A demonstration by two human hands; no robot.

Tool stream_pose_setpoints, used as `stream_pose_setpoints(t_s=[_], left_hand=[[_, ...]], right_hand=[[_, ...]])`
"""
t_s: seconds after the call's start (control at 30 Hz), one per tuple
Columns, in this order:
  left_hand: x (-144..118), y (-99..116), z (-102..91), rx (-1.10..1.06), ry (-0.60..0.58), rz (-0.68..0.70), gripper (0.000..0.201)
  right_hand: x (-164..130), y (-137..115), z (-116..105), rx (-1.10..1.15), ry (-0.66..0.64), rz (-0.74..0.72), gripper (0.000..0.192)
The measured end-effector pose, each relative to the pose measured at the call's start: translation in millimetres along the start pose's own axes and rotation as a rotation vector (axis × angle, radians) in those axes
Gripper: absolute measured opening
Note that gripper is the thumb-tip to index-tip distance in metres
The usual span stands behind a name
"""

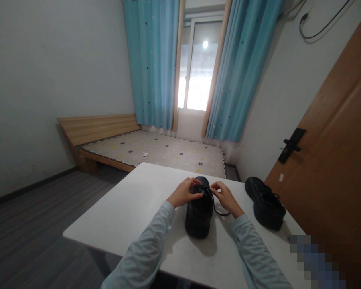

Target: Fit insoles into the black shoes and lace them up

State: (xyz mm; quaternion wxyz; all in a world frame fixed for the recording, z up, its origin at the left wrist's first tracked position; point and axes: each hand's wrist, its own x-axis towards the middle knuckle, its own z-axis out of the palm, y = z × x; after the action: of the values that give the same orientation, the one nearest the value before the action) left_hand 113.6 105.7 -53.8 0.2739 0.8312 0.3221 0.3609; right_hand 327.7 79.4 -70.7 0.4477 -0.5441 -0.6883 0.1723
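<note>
A black lace-up shoe stands on the white table in front of me, its heel toward me and its toe pointing away. My left hand is at the shoe's left side, fingers and thumb closed around the lacing by the tongue. At the right side, my right hand pinches the black shoelace between thumb and fingertips. A loose length of that lace curves down onto the tabletop under my right hand. The exact shape of the lace between my hands is too dark to make out.
A second black shoe sits near the right edge of the white table. Past the table is a bed with a white remote on it. A brown door stands at the right; a blurred patch covers the lower right corner.
</note>
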Motion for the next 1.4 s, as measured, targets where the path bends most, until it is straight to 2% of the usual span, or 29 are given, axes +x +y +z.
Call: stream_pose_setpoints(t_s=[0.13,0.23,0.43,0.9,1.23,1.4], left_hand=[[0,-2,2.3,0.030,-0.018,-0.031,0.044],[-1,0,2.6,0.019,-0.016,-0.050,0.044],[-1,2,2.9,-0.001,-0.023,-0.066,0.043],[-1,-1,3.9,-0.005,-0.013,-0.068,0.046],[-1,-1,4.6,-0.002,-0.026,-0.075,0.043],[-1,0,4.3,0.007,-0.019,-0.065,0.041]], right_hand=[[2,9,4,0.136,-0.062,0.109,0.035],[2,11,9,0.212,-0.050,0.163,0.040],[3,11,14,0.122,0.044,0.109,0.040],[3,-6,8,0.029,0.119,0.057,0.024],[4,-6,5,0.174,-0.003,0.079,0.016],[3,-6,1,0.216,-0.050,0.088,0.022]])
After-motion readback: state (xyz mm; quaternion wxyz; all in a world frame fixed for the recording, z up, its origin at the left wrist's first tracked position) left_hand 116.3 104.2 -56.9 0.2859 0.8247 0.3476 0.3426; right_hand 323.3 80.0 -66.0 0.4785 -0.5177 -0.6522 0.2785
